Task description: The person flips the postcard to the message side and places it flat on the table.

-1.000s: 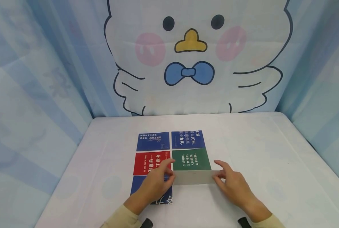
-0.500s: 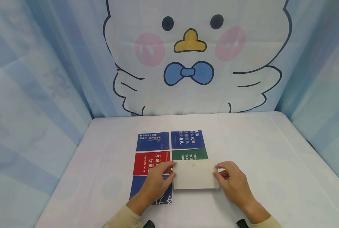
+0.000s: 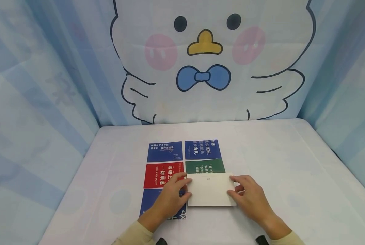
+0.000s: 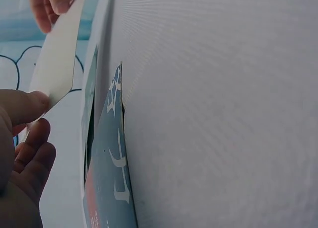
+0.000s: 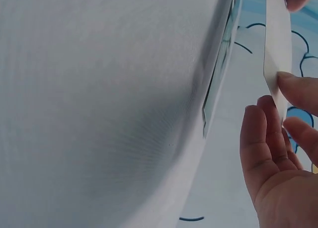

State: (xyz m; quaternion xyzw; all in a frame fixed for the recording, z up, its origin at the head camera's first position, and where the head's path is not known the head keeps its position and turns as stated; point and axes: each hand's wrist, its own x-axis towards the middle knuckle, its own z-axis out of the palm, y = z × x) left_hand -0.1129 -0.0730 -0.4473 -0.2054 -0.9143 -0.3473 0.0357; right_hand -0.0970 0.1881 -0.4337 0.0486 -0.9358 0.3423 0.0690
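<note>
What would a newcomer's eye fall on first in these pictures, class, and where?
Probably the large white cartoon figure with a blue bow tie, on the backdrop beyond the table. Next comes the cream card, held above the table between the left hand and right hand. Then the red card, lying left of the green card.

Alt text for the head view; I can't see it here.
A person's left hand and right hand hold a plain cream card by its opposite sides above a white table. Three blue cards, a red card and a green card lie in two columns, beyond and left of it; a cartoon-printed curtain hangs behind.
</note>
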